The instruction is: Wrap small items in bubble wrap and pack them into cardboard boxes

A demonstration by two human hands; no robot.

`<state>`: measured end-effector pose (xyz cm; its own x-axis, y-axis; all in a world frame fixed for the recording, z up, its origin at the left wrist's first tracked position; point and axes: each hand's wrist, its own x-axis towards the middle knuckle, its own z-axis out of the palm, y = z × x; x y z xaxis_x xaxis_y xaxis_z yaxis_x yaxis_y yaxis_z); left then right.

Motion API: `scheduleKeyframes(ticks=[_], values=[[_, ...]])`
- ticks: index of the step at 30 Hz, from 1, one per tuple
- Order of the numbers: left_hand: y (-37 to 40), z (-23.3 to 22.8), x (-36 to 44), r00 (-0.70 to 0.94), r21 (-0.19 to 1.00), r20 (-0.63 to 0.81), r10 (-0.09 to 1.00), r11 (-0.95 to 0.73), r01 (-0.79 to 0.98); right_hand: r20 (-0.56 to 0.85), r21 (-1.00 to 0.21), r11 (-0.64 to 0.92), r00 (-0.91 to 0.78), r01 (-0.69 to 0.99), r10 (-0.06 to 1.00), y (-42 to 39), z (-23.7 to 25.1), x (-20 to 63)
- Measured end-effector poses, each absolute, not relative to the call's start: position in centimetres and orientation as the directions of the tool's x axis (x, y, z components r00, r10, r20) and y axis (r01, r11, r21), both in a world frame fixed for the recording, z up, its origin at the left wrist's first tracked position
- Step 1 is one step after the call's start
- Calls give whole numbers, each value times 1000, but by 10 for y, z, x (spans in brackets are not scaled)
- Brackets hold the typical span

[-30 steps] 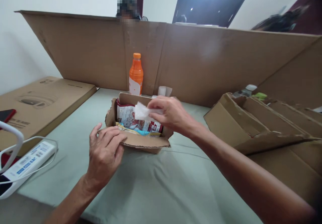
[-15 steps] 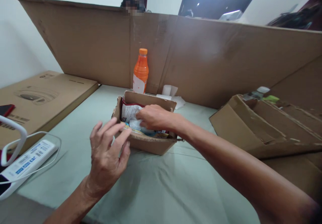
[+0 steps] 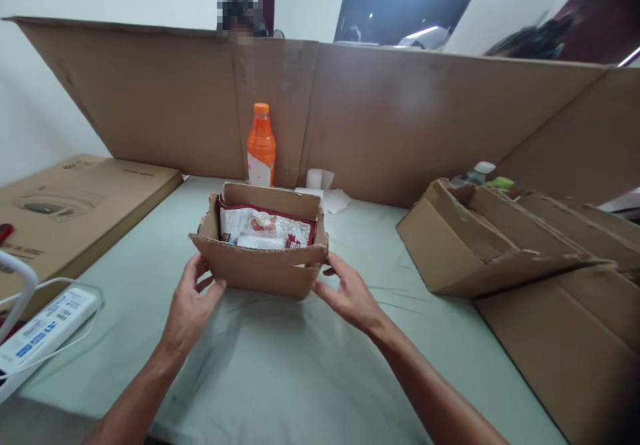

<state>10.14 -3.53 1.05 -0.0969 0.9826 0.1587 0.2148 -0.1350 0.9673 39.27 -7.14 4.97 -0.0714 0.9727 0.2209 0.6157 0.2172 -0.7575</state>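
Observation:
A small open cardboard box (image 3: 260, 273) with rough-cut edges sits on the cloth-covered table in front of me. Inside it stands a white and dark red printed packet (image 3: 273, 221), and a whitish packet (image 3: 260, 241) lies before it. My left hand (image 3: 195, 298) clasps the box's left end, thumb at the front and fingers partly hidden behind the corner. At the opposite end, my right hand (image 3: 347, 291) grips the right corner between thumb and fingers.
An orange bottle (image 3: 261, 145) and white tissue (image 3: 336, 200) stand behind the box, before a tall cardboard panel (image 3: 400, 118). On the right are cardboard bins (image 3: 450, 245). A flat carton (image 3: 85, 198) and a power strip (image 3: 55, 325) with a white cable lie left.
My right hand has come out of the box and moved to its right end. The left hand has closed around the left end. The packets inside now show, with the printed one upright.

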Motion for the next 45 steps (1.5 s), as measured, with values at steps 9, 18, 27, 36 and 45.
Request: scheduleKeyframes(ticks=[9,18,27,36,45], values=[[-66,22,169,184,979,101,978,-130,157,359,-707,74,267,704,894,-157,50,426],[-122,20,284,745,991,130,654,-120,-68,432,-650,-422,765,631,478,-352,5,462],[-154,-17,402,811,963,211,546,-258,-77,367,-838,-288,870,463,330,-373,-52,467],[-158,-53,428,902,942,180,393,-334,-43,400,-724,-329,758,606,516,-374,-64,477],[-188,-53,392,940,609,227,253,-791,65,514,-641,-260,656,722,552,-377,-56,480]])
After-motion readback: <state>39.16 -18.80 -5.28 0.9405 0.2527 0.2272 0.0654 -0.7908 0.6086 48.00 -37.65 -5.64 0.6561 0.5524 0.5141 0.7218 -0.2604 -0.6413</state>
